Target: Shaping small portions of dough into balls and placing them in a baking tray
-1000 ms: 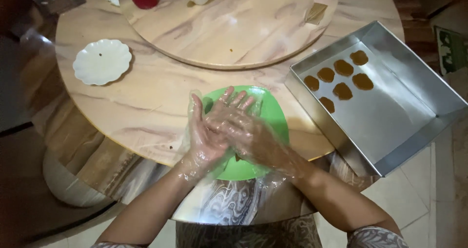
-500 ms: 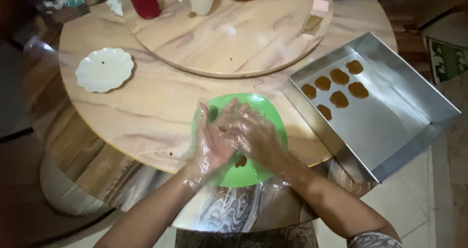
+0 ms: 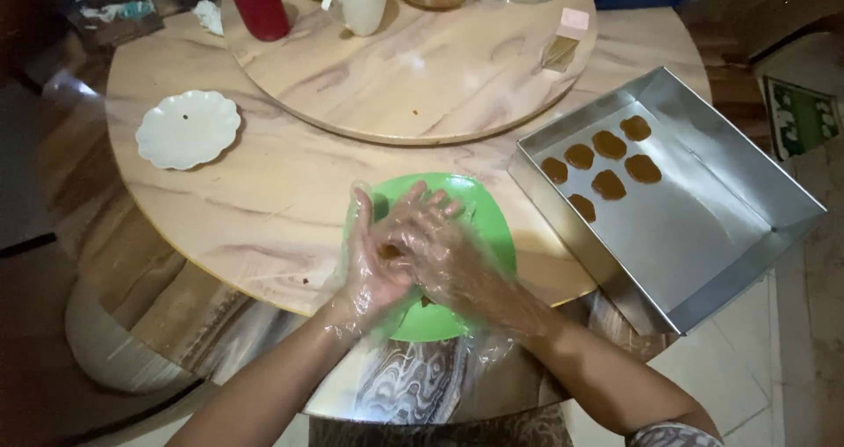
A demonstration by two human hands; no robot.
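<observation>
Over the green plate (image 3: 488, 227) on the desk (image 3: 264, 201), our gloved left hand (image 3: 374, 267) and right hand (image 3: 431, 240) press together around a brown dough piece (image 3: 389, 252); the baking tray (image 3: 703, 236) sits beside the plate.

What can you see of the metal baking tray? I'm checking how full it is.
The metal baking tray is rectangular, silvery and shiny, with raised straight walls. It sits at an angle on the right edge of the round wooden table, one corner hanging past the rim over the floor. Six flat brown pieces lie clustered in its far left corner; the rest of its base is bare. Neither gloved hand touches it.
</observation>
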